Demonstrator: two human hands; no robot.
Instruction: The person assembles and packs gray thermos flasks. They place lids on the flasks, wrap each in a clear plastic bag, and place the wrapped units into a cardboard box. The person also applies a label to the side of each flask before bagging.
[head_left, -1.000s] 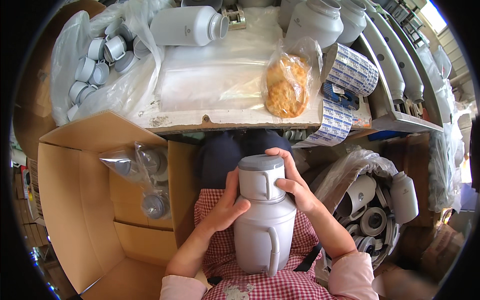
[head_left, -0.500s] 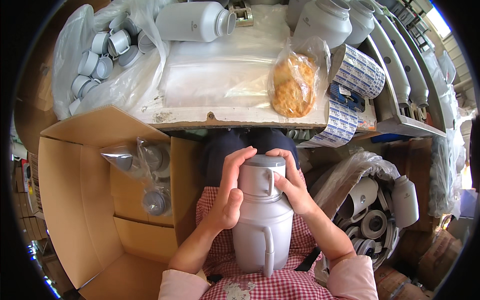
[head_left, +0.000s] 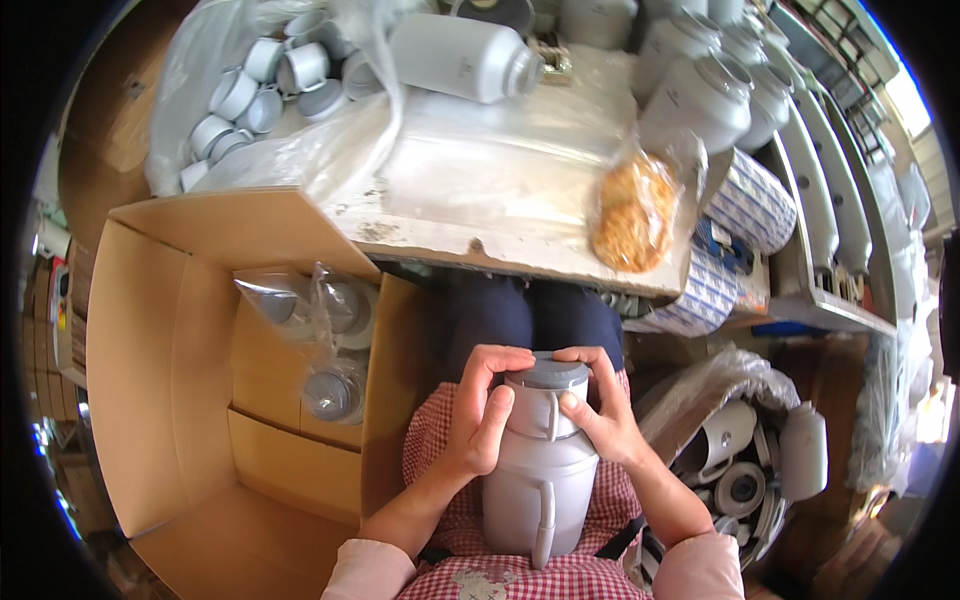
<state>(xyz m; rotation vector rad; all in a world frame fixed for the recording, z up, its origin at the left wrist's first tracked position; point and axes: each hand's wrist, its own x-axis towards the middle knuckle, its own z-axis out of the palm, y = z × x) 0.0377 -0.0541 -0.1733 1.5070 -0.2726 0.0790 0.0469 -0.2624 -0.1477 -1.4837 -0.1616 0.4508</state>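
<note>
While upright, gray lidded jug between 2 hands at its top.

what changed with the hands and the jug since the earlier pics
The left hand has moved up from the jug's shoulder, its fingers now at the grey lid's left edge. The view has shifted too, so worktop things sit lower and further right. The right hand stays around the lidded cup; the jug remains upright.
</note>
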